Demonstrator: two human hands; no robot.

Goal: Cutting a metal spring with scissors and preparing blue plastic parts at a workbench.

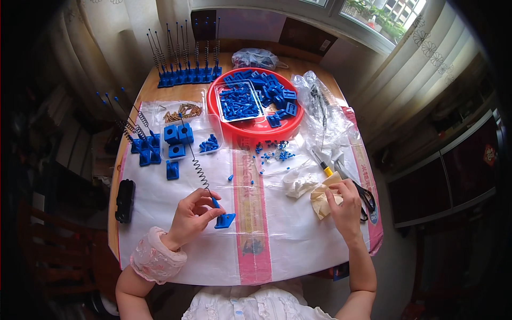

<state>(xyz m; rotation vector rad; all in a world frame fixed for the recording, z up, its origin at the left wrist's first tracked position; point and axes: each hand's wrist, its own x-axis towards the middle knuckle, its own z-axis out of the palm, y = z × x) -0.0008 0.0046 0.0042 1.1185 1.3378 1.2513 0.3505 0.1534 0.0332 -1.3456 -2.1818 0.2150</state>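
Note:
My left hand (pixel 186 217) pinches the blue stem of a spring antenna-like piece (pixel 200 173). Its black coil and thin rod rise up and lean left, ending in a small blue tip. At the stem's lower end a flat blue base (pixel 225 221) hangs tilted just above the sheet. On the right, my right hand (pixel 346 208) closes its fingers on a crumpled piece of tan paper (pixel 319 204). Beside that paper lie white crumpled tissue (pixel 300 185), a yellow-and-black tool handle (pixel 326 169) and black-handled scissors (pixel 366 198).
A red basin (pixel 293 130) holds blue parts and a clear box. Finished-looking spring pieces (pixel 189 74) stand in rows at the back left, others (pixel 145 146) at the left. A clear tray (pixel 216 149) holds blue blocks. Small blue bits (pixel 277 153), plastic bags (pixel 333 120) and a black case (pixel 125 201) lie around.

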